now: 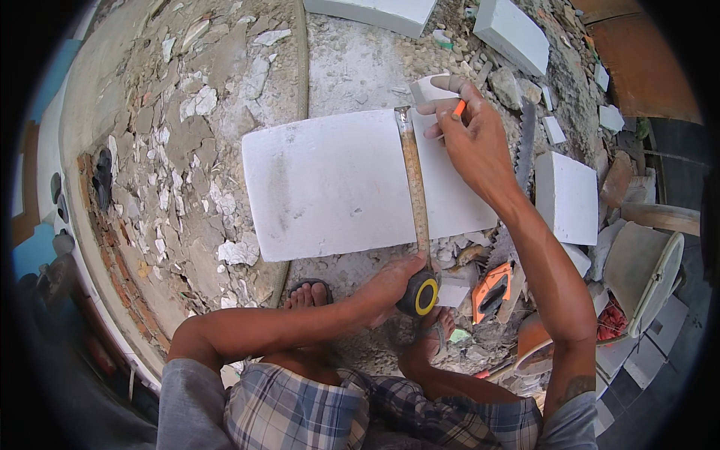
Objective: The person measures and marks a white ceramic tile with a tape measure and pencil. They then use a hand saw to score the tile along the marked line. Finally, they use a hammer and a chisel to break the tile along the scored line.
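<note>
A white lightweight concrete block (330, 180) lies flat on the rubble in front of me. Across it, from far edge to near edge, runs the yellowed blade of a tape measure (420, 293), its metal end at the far edge. My left hand (394, 283) is closed on the tape measure's black and yellow case at the near edge. Over the block's far right part, my right hand (474, 135) grips an orange pencil (458, 110), fingers bent. Beside those fingertips sits a small pale piece (429, 90); whether they touch it I cannot tell.
A handsaw (493, 292) with an orange and black handle lies right of the block, teeth exposed. More white blocks (566, 199) lie at right and at the far side (514, 34). A bucket (649, 277) tips at right. A hose (301, 60) passes left of centre among broken plaster.
</note>
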{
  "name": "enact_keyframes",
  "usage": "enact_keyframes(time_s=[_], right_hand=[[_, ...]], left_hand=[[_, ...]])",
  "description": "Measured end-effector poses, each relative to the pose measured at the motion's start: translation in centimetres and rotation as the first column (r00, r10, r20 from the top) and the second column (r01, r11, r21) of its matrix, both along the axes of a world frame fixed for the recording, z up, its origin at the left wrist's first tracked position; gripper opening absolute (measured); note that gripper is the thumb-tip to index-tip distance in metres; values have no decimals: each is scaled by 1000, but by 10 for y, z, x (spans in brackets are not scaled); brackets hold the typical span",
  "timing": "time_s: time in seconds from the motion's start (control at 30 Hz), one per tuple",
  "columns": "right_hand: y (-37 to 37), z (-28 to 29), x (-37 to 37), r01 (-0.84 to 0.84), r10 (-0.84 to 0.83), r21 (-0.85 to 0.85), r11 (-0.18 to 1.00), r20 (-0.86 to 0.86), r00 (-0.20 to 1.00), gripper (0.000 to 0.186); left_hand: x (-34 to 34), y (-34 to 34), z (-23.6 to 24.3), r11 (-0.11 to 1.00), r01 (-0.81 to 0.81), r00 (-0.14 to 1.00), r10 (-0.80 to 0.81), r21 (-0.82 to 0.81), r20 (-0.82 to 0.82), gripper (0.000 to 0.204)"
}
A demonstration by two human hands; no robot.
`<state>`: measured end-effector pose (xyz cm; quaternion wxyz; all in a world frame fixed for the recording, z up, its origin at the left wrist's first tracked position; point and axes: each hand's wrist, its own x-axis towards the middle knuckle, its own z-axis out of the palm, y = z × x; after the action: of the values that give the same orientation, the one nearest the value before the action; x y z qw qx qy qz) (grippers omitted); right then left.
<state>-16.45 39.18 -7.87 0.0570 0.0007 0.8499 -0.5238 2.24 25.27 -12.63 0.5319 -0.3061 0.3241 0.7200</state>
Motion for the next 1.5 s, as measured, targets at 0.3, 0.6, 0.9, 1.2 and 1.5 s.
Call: enact_keyframes(time_s=[0.3,0.6,0.9,1.2,1.5], right_hand=[[-59,-4,73,624,-571,-265,735,255,781,28],[-102,-29,83,747,-718,-266,610,213,662,14],[-101,-38,86,683,-674,-136,717,111,730,13],[-104,-37,86,703,-690,-134,698,135,711,13],[-102,-39,87,697,-680,-168,698,150,717,11]], left_hand=[[10,0,-7,1000,9,996,-11,-20,-86,36],[14,-16,-17,978,205,928,-207,-42,-311,31],[38,-12,-43,994,112,958,-103,17,-268,33],[46,-10,-45,998,51,964,-41,32,-264,33],[46,-9,-48,998,64,975,-56,28,-217,30]])
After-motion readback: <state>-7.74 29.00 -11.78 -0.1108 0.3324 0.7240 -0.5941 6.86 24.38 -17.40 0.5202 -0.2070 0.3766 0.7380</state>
